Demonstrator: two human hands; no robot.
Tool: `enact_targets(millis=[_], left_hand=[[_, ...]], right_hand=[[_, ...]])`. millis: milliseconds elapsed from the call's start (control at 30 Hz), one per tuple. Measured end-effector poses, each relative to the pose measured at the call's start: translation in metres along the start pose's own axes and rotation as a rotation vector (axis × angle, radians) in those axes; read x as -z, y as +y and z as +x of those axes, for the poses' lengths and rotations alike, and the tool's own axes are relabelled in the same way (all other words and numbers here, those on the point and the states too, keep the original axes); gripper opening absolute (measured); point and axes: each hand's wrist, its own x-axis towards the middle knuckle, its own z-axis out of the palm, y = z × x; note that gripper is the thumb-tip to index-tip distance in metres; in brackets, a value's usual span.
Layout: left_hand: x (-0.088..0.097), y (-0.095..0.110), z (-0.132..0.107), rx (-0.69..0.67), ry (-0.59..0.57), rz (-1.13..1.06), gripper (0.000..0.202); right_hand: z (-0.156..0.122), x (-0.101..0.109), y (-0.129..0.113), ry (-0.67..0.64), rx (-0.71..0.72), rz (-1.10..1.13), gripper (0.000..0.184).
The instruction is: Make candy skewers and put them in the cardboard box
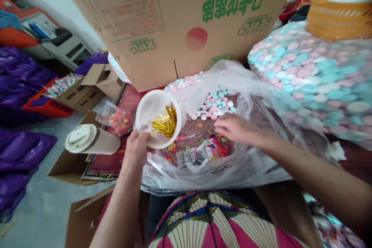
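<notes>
My left hand grips the near rim of a white plastic tub that is tilted toward me and holds several gold twist ties. My right hand reaches in from the right with fingers curled, over small packets of colourful ring candies lying on a clear plastic sheet. Whether those fingers pinch anything is hidden. Loose pink, white and blue round candies lie just beyond the right hand.
A big cardboard box with green print stands behind the table. A large clear bag of pastel candies fills the right. A beige lidded cup and a small candy bag lie left. Open boxes and purple bags sit on the floor.
</notes>
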Motion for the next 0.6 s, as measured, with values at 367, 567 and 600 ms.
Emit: enact_targets(millis=[367, 567, 600], left_hand=[[0.073, -0.014, -0.048, -0.103, 0.101, 0.234, 0.033], [0.070, -0.023, -0.044, -0.144, 0.149, 0.407, 0.041], [0.070, -0.025, -0.043, -0.139, 0.145, 0.427, 0.043]], right_hand=[[-0.008, -0.021, -0.056, -0.331, 0.175, -0.077, 0.035], [-0.011, -0.026, -0.071, -0.372, 0.052, -0.091, 0.030], [-0.011, -0.028, -0.073, -0.389, 0.040, -0.092, 0.027]])
